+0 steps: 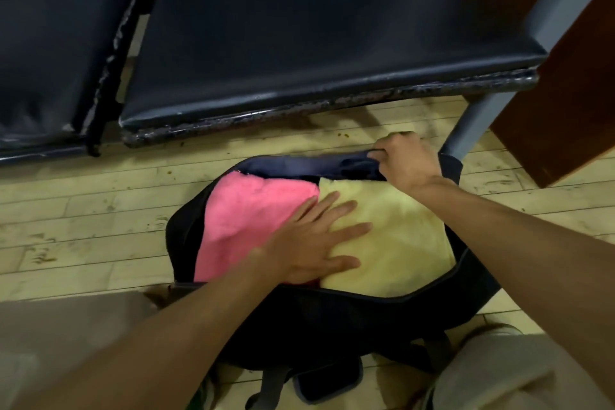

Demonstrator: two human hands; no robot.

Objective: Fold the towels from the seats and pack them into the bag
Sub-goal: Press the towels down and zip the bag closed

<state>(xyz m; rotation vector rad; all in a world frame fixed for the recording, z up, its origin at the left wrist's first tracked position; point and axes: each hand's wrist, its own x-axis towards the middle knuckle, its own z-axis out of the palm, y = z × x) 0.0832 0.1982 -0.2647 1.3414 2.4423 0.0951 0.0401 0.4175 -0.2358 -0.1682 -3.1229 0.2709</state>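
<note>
so both towels sit in the bag (349, 319) at centre frame, pink towel (246, 220) left, yellow towel (396, 243) right, seam running top to bottom. left hand (316, 243) lies flat and spread across that seam, pressing down. right hand (407, 161) pinches the bag's far rim at upper right, so i'd guess closing comes next, seats (299, 27) look bare

My feed is dim and soft overall. Faint sheen runs along the front edge of the black padded vinyl seat (316, 83). The pale wooden plank floor (83, 210) bows near the edges, and both forearms blur.
</note>
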